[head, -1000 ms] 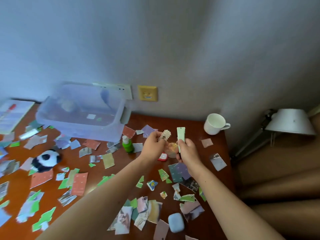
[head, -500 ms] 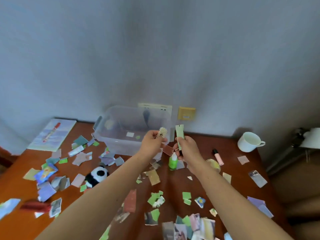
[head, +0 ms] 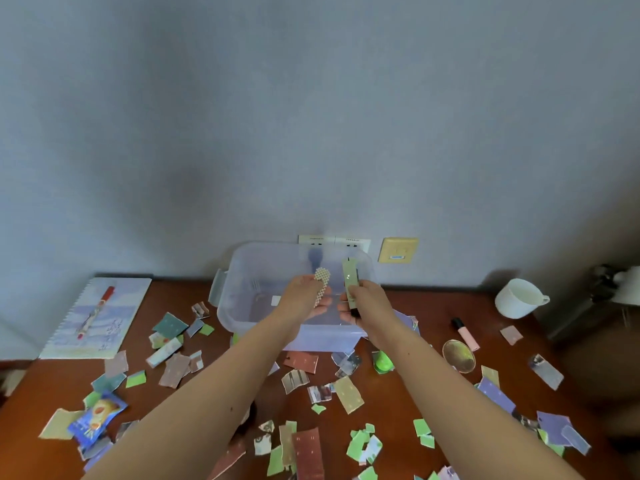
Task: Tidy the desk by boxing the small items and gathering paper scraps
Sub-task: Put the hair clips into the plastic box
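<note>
Head view: compared with half a second ago, both hands now over the open clear plastic box [head: 242, 271] instead of in front of it, and the box larger and more central in the picture. Left hand [head: 304, 299] over the box interior, fingers loosely closed on the pearl hair clip [head: 321, 285], which hangs from the fingertips and points downward, no longer raised above the fist. Right hand [head: 367, 303] just beside it, thumb and fingers pinched narrow around the pale green tube [head: 350, 278], held upright with its dark cap at the bottom, much as before. Paper scraps [head: 349, 394] spread over the brown desk [head: 408, 403] on all sides of the box, none in the hands. Now in sight at left a spiral notebook [head: 97, 317] with a red pen [head: 95, 313] lying on it. Green bottle [head: 382, 362] partly hidden behind the right forearm, lying near the front wall of the box. Pink lip tube [head: 465, 334] and round gold mirror [head: 459, 355] to the right, white mug [head: 517, 298] near the wall. Lamp at the right edge cut off. Contents of the box hard to make out through the hands; only a small white piece visible on its floor.
</note>
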A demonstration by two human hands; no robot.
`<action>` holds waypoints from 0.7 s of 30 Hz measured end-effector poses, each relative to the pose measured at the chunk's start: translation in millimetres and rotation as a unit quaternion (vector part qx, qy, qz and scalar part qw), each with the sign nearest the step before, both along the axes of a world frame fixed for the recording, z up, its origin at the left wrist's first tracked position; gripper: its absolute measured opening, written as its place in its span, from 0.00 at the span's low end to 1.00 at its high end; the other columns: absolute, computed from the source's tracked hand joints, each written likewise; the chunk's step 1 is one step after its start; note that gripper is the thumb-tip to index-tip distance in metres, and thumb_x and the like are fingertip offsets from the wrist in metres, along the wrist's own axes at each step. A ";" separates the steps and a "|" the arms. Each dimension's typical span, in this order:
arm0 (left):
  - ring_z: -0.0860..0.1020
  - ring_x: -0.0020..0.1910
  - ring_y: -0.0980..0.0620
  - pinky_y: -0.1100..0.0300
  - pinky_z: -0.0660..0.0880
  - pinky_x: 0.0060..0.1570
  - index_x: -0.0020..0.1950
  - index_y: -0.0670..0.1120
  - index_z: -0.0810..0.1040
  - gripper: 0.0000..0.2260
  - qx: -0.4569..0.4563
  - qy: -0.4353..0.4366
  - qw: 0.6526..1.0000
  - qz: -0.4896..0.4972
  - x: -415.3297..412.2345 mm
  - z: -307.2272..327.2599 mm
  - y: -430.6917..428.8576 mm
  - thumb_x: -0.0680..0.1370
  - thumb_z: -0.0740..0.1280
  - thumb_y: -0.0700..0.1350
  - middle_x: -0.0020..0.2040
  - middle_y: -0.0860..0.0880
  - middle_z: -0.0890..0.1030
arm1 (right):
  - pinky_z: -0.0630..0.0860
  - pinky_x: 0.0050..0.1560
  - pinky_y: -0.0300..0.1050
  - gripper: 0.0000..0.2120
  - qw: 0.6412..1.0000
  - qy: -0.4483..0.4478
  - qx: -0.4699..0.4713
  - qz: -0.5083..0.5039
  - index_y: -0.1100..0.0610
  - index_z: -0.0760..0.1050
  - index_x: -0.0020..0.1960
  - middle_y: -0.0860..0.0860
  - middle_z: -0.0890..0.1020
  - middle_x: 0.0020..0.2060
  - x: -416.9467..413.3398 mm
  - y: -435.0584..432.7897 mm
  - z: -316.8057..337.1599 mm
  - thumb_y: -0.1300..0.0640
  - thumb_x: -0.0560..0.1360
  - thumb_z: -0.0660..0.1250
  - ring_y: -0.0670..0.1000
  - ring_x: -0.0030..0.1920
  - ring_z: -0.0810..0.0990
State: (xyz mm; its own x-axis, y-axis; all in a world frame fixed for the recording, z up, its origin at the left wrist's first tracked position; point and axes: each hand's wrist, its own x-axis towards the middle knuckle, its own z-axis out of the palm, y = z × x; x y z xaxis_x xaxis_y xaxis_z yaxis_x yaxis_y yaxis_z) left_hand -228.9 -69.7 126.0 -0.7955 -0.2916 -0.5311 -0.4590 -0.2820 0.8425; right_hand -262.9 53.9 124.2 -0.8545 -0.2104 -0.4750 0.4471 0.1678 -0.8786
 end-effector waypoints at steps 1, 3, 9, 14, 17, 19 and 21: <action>0.77 0.36 0.51 0.63 0.76 0.37 0.48 0.42 0.75 0.06 0.013 -0.007 1.000 0.006 -5.3 -0.7 -2.2 0.82 0.60 0.42 0.40 0.46 0.78 | 0.75 0.35 0.42 0.09 1.000 -0.004 0.007 0.007 0.61 0.71 0.53 0.56 0.76 0.39 -5.9 -3.9 -1.6 0.66 0.80 0.52 0.51 0.36 0.76; 0.77 0.40 0.50 0.58 0.76 0.46 0.47 0.43 0.75 0.08 0.030 -0.024 0.999 0.018 -18.4 -7.3 -6.6 0.82 0.60 0.45 0.41 0.46 0.79 | 0.75 0.35 0.41 0.11 0.999 -0.010 0.023 0.022 0.60 0.72 0.55 0.56 0.78 0.40 -19.2 -11.2 -6.9 0.67 0.79 0.53 0.51 0.37 0.77; 0.76 0.53 0.48 0.55 0.69 0.58 0.62 0.45 0.74 0.16 0.029 -0.082 0.996 0.011 -57.3 -42.0 -12.6 0.83 0.53 0.52 0.52 0.47 0.79 | 0.71 0.34 0.41 0.13 0.997 -0.048 0.061 0.029 0.60 0.72 0.54 0.56 0.75 0.37 -60.9 -26.0 -43.1 0.69 0.77 0.52 0.51 0.34 0.73; 0.75 0.58 0.48 0.53 0.67 0.63 0.69 0.46 0.71 0.24 0.060 -0.130 0.990 -0.017 -76.8 -78.0 -9.5 0.83 0.50 0.59 0.58 0.46 0.77 | 0.65 0.36 0.43 0.11 0.991 -0.120 0.061 -0.016 0.55 0.70 0.41 0.54 0.72 0.33 -85.2 -28.5 -80.4 0.56 0.81 0.55 0.50 0.33 0.70; 0.74 0.62 0.46 0.51 0.67 0.63 0.72 0.46 0.67 0.26 0.059 -0.157 0.986 -0.027 -86.6 -92.4 -7.0 0.82 0.48 0.61 0.63 0.44 0.76 | 0.69 0.40 0.44 0.16 0.982 -0.176 0.061 -0.029 0.54 0.73 0.48 0.53 0.76 0.39 -96.6 -32.9 -98.7 0.44 0.81 0.54 0.52 0.42 0.75; 0.74 0.63 0.46 0.50 0.68 0.63 0.73 0.47 0.65 0.27 0.054 -0.179 0.982 -0.035 -92.5 -99.1 -4.4 0.82 0.48 0.62 0.65 0.44 0.75 | 0.72 0.47 0.47 0.20 0.978 -0.190 0.079 -0.035 0.54 0.74 0.52 0.54 0.78 0.46 -101.6 -37.1 -108.9 0.39 0.80 0.52 0.54 0.48 0.76; 0.74 0.64 0.46 0.50 0.68 0.62 0.73 0.47 0.65 0.28 0.052 -0.194 0.979 -0.035 -97.6 -104.0 -2.7 0.81 0.48 0.63 0.67 0.44 0.74 | 0.72 0.51 0.47 0.22 0.978 -0.186 0.087 -0.037 0.54 0.74 0.55 0.54 0.79 0.48 -103.3 -40.5 -115.1 0.39 0.80 0.52 0.54 0.49 0.76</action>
